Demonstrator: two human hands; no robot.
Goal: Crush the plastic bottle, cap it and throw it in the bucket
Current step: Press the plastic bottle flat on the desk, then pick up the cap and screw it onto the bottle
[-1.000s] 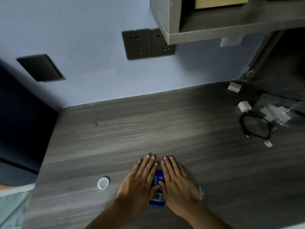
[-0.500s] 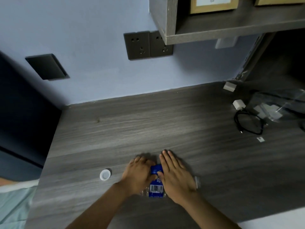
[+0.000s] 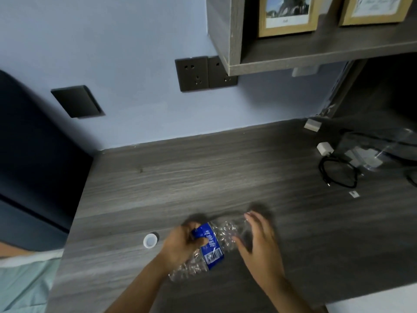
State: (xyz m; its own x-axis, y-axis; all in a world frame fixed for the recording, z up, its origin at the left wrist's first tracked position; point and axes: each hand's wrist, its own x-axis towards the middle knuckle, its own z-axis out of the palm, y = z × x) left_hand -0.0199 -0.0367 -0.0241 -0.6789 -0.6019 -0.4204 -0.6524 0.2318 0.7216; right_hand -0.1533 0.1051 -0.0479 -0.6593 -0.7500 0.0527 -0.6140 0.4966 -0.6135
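Note:
A crumpled clear plastic bottle [image 3: 225, 233] with a blue label lies slanted on the grey wooden desk [image 3: 203, 177], near its front edge. My left hand [image 3: 182, 242] is closed around the bottle at the label, thumb over the blue band. My right hand [image 3: 259, 240] hovers just right of the bottle's far end, fingers spread and blurred, holding nothing. The white cap [image 3: 150, 240] lies open side up on the desk, a little left of my left hand. No bucket is in view.
A coiled black cable [image 3: 338, 172], a white charger [image 3: 324, 148] and a clear plastic bag [image 3: 379, 150] lie at the desk's right. A shelf [image 3: 293, 57] with framed pictures hangs above. Wall sockets [image 3: 194, 73] sit behind. A dark panel borders the desk's left.
Both hands were pressing flat on the bottle. Now my left hand has closed around it and tilted it up, while my right hand has lifted off and moved right.

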